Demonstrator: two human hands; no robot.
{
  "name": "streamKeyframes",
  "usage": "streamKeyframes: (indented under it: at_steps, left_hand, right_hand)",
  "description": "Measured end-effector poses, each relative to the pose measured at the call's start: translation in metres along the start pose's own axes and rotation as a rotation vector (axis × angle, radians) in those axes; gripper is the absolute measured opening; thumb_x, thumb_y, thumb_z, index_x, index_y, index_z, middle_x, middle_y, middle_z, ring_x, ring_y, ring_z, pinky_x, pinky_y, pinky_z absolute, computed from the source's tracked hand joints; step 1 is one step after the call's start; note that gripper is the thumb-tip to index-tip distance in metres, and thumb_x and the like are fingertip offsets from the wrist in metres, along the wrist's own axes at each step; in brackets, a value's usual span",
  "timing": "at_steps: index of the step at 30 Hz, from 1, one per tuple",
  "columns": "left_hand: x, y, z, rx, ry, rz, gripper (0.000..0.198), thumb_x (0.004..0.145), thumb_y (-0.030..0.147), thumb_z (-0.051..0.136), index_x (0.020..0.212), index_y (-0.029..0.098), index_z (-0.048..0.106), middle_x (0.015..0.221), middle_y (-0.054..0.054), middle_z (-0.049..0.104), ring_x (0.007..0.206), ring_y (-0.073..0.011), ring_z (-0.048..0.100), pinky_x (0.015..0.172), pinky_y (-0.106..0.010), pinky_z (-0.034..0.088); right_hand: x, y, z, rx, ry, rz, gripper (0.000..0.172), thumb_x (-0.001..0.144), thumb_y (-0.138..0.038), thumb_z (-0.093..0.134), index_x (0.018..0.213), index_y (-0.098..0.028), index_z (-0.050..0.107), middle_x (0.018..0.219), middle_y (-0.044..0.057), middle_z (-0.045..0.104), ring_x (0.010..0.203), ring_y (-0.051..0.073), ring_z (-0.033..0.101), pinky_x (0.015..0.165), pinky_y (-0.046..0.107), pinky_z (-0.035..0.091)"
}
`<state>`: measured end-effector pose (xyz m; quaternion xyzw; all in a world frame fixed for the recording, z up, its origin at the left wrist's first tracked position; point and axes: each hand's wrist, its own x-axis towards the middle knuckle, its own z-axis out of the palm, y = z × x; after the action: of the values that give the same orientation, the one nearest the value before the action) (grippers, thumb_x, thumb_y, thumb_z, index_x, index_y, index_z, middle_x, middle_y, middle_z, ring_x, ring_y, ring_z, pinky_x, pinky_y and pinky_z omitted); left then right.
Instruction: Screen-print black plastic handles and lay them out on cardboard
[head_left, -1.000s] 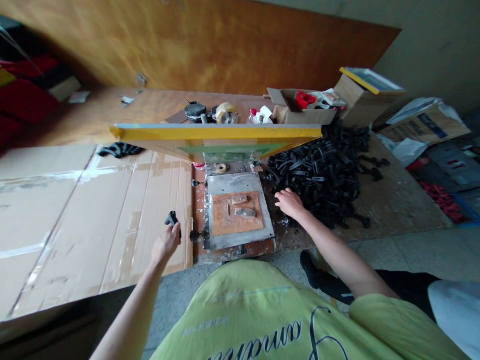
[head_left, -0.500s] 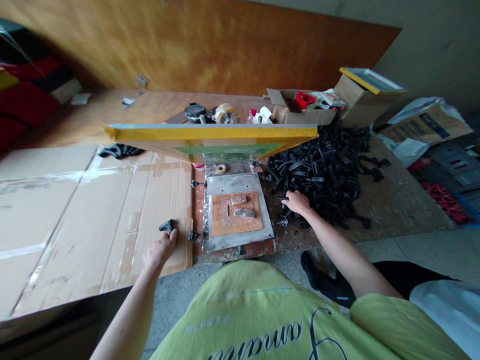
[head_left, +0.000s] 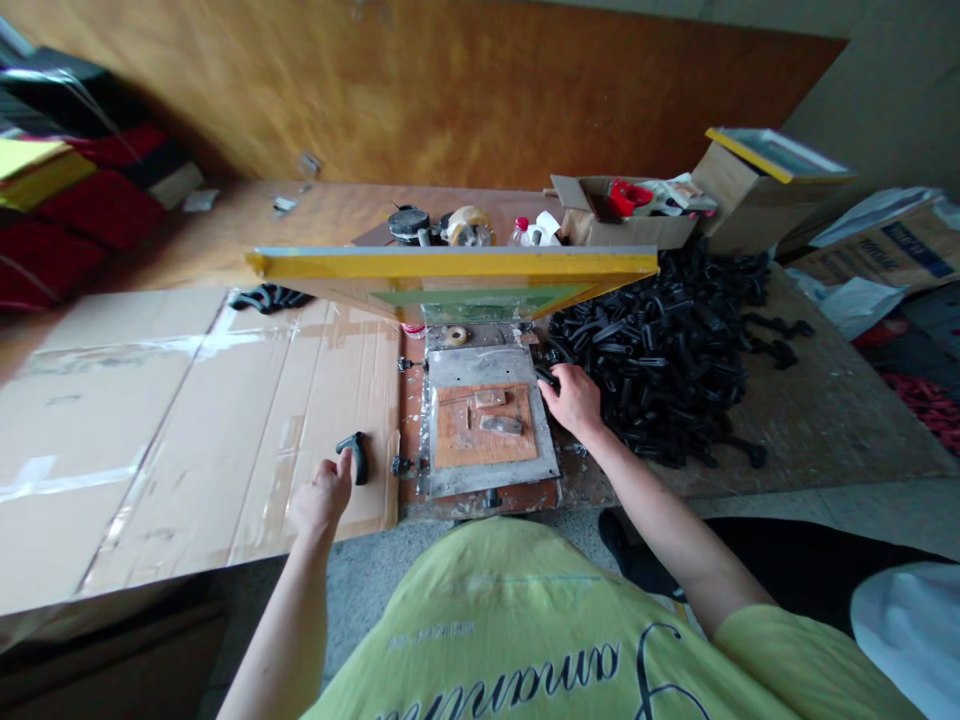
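My left hand (head_left: 321, 497) rests on the cardboard sheet (head_left: 187, 420), fingers loosely apart, just touching a black plastic piece (head_left: 355, 455) that lies there. My right hand (head_left: 574, 398) is closed on another black piece (head_left: 546, 377) at the right edge of the metal plate (head_left: 487, 420). An orange wooden jig (head_left: 485, 425) sits on that plate. A yellow-framed printing screen (head_left: 450, 270) stands raised above it.
A big heap of black plastic pieces (head_left: 660, 350) lies right of the plate. Tape rolls, bottles and open cardboard boxes (head_left: 622, 215) stand at the back. More black pieces (head_left: 270, 297) lie at the cardboard's far edge. A brown board wall runs behind.
My left hand has set the black piece down on the cardboard and let go. My right hand reached into the heap and came back to the plate's edge with a piece.
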<state>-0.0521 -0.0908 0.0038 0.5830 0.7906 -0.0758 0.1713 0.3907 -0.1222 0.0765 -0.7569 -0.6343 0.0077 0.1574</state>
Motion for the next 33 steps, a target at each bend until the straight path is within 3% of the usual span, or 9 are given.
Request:
streamKeyframes:
  at_steps: [4, 8, 11, 15, 23, 27, 30, 33]
  left_hand:
    - [-0.005, 0.019, -0.017, -0.025, 0.071, -0.065, 0.076, 0.089, 0.072, 0.011, 0.104, 0.020, 0.064, 0.096, -0.022, 0.072, 0.091, -0.0368, 0.068, 0.073, -0.041, 0.048]
    - [-0.010, 0.040, -0.025, -0.058, 0.143, -0.020, 0.069, 0.091, 0.069, 0.016, 0.103, 0.022, 0.065, 0.094, -0.017, 0.073, 0.087, -0.0334, 0.068, 0.068, -0.036, 0.046]
    - [-0.017, 0.051, -0.028, -0.055, 0.152, 0.022, 0.065, 0.093, 0.067, 0.017, 0.101, 0.023, 0.064, 0.093, -0.016, 0.073, 0.085, -0.0325, 0.069, 0.065, -0.034, 0.042]
    - [-0.027, 0.057, -0.032, -0.064, 0.104, 0.067, 0.062, 0.095, 0.063, 0.017, 0.098, 0.023, 0.064, 0.093, -0.014, 0.074, 0.085, -0.0306, 0.069, 0.062, -0.031, 0.038]
    - [-0.024, 0.065, -0.047, -0.133, 0.180, 0.119, 0.057, 0.095, 0.062, 0.022, 0.088, 0.023, 0.063, 0.085, -0.011, 0.072, 0.076, -0.0257, 0.065, 0.058, -0.029, 0.030]
    - [-0.023, 0.084, -0.073, -0.427, 0.263, 0.212, 0.051, 0.095, 0.059, 0.029, 0.085, 0.021, 0.062, 0.069, -0.004, 0.065, 0.065, -0.0183, 0.059, 0.058, -0.026, 0.034]
    - [-0.027, 0.108, -0.101, -0.830, 0.280, 0.340, 0.049, 0.094, 0.061, 0.035, 0.083, 0.020, 0.059, 0.057, 0.001, 0.053, 0.051, -0.0124, 0.050, 0.053, -0.023, 0.035]
    - [-0.032, 0.134, -0.131, -1.207, 0.289, 0.494, 0.048, 0.092, 0.063, 0.042, 0.090, 0.018, 0.059, 0.052, 0.004, 0.048, 0.044, -0.0091, 0.043, 0.046, -0.020, 0.033]
  right_hand:
    - [-0.012, -0.054, 0.027, 0.018, -0.081, -0.312, 0.019, 0.096, -0.031, 0.050, 0.101, -0.017, 0.062, 0.106, 0.014, 0.065, 0.103, 0.026, 0.055, 0.091, 0.037, 0.040]
    - [-0.018, -0.082, 0.055, 0.001, -0.133, -0.465, 0.017, 0.096, -0.030, 0.053, 0.100, -0.017, 0.063, 0.103, 0.012, 0.063, 0.101, 0.026, 0.054, 0.087, 0.037, 0.040]
    - [-0.021, -0.085, 0.069, -0.035, -0.144, -0.533, 0.026, 0.094, -0.038, 0.059, 0.106, -0.016, 0.064, 0.102, 0.012, 0.064, 0.101, 0.026, 0.054, 0.086, 0.039, 0.041]
    - [-0.028, -0.083, 0.077, -0.031, -0.161, -0.569, 0.047, 0.096, -0.043, 0.054, 0.132, -0.014, 0.054, 0.106, 0.013, 0.066, 0.101, 0.026, 0.054, 0.085, 0.040, 0.042]
    - [-0.026, -0.092, 0.071, -0.020, -0.188, -0.517, 0.039, 0.100, -0.030, 0.044, 0.133, -0.014, 0.056, 0.113, 0.014, 0.067, 0.108, 0.027, 0.056, 0.088, 0.041, 0.044]
    - [-0.019, -0.088, 0.071, 0.067, -0.160, -0.516, 0.048, 0.099, -0.037, 0.047, 0.143, -0.017, 0.047, 0.134, 0.015, 0.059, 0.125, 0.027, 0.050, 0.104, 0.045, 0.038]
    - [-0.018, -0.082, 0.080, 0.068, -0.194, -0.626, 0.063, 0.096, -0.045, 0.051, 0.151, -0.019, 0.036, 0.155, 0.012, 0.040, 0.144, 0.028, 0.032, 0.118, 0.050, 0.022]
    - [-0.022, -0.078, 0.090, 0.040, -0.248, -0.666, 0.071, 0.092, -0.052, 0.055, 0.152, -0.020, 0.034, 0.159, 0.011, 0.033, 0.147, 0.029, 0.026, 0.120, 0.054, 0.016]
